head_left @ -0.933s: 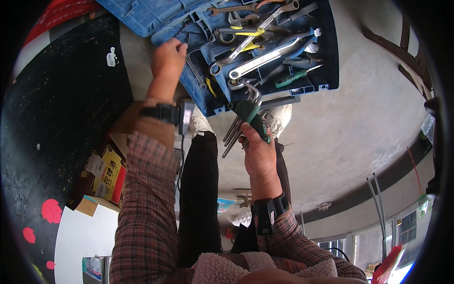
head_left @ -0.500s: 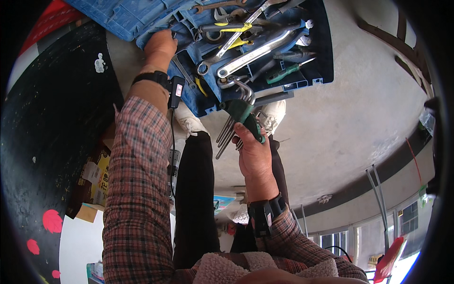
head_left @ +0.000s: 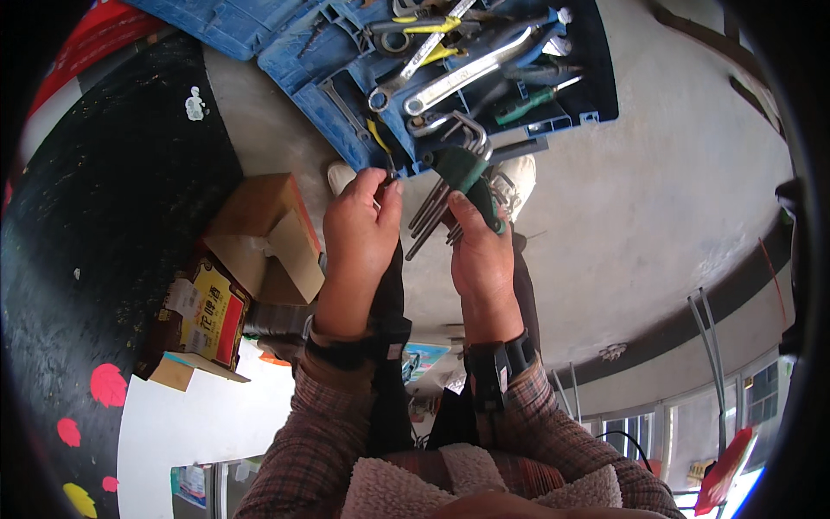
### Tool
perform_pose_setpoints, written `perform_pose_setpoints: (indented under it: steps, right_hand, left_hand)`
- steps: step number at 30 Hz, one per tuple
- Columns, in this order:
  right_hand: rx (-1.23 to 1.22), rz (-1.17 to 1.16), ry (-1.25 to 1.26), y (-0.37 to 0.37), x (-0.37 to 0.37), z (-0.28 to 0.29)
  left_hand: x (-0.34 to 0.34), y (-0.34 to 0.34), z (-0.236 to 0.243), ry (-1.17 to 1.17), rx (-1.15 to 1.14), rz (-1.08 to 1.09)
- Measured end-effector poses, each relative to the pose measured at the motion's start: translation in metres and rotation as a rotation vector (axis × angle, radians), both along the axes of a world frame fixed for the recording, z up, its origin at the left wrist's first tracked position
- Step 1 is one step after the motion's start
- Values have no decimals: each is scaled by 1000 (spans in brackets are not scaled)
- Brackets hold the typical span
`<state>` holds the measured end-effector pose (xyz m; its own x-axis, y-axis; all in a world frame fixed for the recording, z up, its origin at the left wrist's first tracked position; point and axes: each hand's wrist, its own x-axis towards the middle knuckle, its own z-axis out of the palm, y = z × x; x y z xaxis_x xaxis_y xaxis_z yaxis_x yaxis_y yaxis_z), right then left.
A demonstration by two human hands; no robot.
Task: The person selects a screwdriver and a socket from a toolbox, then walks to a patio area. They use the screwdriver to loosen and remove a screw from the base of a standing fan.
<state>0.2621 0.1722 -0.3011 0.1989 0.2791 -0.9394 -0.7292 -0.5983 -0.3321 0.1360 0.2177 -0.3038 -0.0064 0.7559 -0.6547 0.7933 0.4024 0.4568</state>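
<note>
My right hand (head_left: 484,264) is closed round a hex key set, whose dark green holder (head_left: 467,173) carries several grey L-shaped keys. The long key ends point down to the left, and the bent ends rise toward the toolbox. To the left of the set, my left hand (head_left: 359,238) has thumb and forefinger pinched together. A small dark thing shows at its fingertips, too small to name. Just beyond lies the near edge of an open blue toolbox (head_left: 298,65), holding a large chrome wrench (head_left: 475,73), a combination wrench (head_left: 424,56), yellow-and-black pliers (head_left: 415,26) and a green-handled screwdriver (head_left: 527,105).
An open cardboard box (head_left: 251,208) and a printed yellow-brown carton (head_left: 203,316) stand at the left, beside a black surface (head_left: 112,190). Grey floor (head_left: 631,216) stretches to the right. A dark frame (head_left: 726,52) stands at the far right. My shoes (head_left: 519,177) are near the toolbox.
My left hand has come out of the toolbox, moving nearer and to the right, beside the hex key set. My right hand still holds the set, now slightly farther up and right.
</note>
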Motion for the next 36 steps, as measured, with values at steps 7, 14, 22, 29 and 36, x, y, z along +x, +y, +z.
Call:
perform_pose_setpoints:
  steps: [7,14,22,29,36]
  right_hand:
    - [-4,31,24,-13,0,8]
    - [26,-3,62,-24,4,8]
    - [31,-66,88,-22,6,11]
    - [32,-68,50,-22,3,8]
    - [26,-52,45,-24,4,5]
  left_hand:
    - [17,-37,33,101,157,-65]
    - [19,-45,29,135,176,-93]
    - [18,-39,29,172,200,-166]
    - [23,-33,34,157,371,-343]
    - [31,-27,40,145,383,-416]
